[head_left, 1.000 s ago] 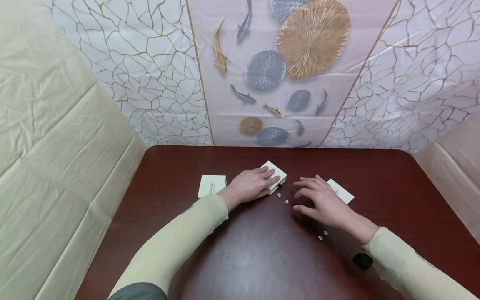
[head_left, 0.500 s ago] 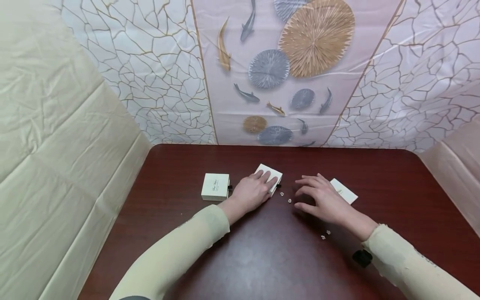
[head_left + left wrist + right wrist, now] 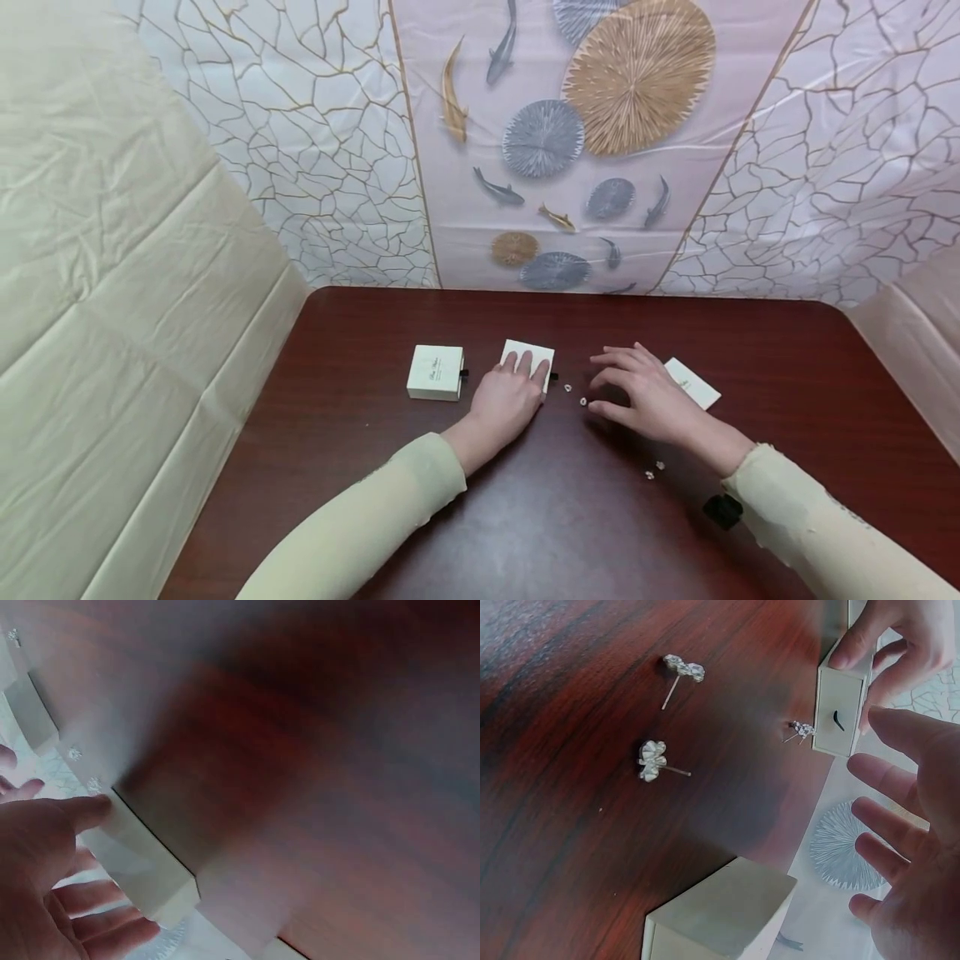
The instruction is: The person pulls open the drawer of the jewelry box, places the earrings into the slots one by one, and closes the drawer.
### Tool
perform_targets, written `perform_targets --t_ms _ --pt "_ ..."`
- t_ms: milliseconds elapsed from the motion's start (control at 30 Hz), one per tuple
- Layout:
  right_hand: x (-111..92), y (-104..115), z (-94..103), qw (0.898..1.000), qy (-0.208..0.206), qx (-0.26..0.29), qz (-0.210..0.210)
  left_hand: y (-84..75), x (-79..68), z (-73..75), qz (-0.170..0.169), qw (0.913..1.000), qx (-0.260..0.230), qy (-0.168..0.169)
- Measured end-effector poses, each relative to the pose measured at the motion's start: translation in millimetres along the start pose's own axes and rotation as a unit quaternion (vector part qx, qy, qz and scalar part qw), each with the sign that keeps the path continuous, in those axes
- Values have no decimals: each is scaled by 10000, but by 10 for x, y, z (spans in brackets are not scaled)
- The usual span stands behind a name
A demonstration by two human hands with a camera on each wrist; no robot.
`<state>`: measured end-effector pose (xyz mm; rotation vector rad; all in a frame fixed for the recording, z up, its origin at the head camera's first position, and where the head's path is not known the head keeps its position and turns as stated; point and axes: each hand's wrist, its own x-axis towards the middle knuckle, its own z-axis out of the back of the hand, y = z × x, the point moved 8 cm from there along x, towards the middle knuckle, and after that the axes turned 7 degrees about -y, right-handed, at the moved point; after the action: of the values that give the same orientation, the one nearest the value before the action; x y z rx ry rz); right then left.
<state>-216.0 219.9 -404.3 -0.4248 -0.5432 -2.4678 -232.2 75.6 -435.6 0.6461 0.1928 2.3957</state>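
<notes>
My left hand (image 3: 508,400) grips the middle white jewelry box (image 3: 529,348), fingers over its top and thumb at its near side. A black pull tab shows at that box's right end. My right hand (image 3: 647,393) is over the table with its fingers loosely spread, holding nothing. Behind it lies another white box (image 3: 693,385), partly covered by the hand. Between the hands are two small stud earrings (image 3: 582,402). Nearer me lies a second pair of sparkling stud earrings (image 3: 652,760), posts visible in the right wrist view.
A third white jewelry box (image 3: 437,372) with printed script and a black tab sits at the left. The dark red-brown table (image 3: 495,517) meets a patterned curtain (image 3: 543,200) at its back edge. Pale cloth (image 3: 135,333) hangs along the left side.
The middle box has turned and slid left and toward me under my left hand, while the view shifted slightly. My right hand has stayed nearly in place.
</notes>
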Motion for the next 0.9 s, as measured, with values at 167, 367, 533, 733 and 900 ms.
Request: perform_targets --t_ms 167,367,533,733,900 --pt "12 6 -5 10000 -51 56 63 -31 -28 32 229 9995 214 8" --pt "22 21 -3 9999 -46 63 107 -54 -30 58 385 9987 316 88" --pt "24 30 -1 9999 -46 52 126 -62 -17 82 402 9983 406 70" --pt "21 31 1 9999 -61 41 144 1 -18 136 263 9992 256 -124" --pt "18 31 10 9998 -66 49 162 72 -13 91 -374 9991 2 179"
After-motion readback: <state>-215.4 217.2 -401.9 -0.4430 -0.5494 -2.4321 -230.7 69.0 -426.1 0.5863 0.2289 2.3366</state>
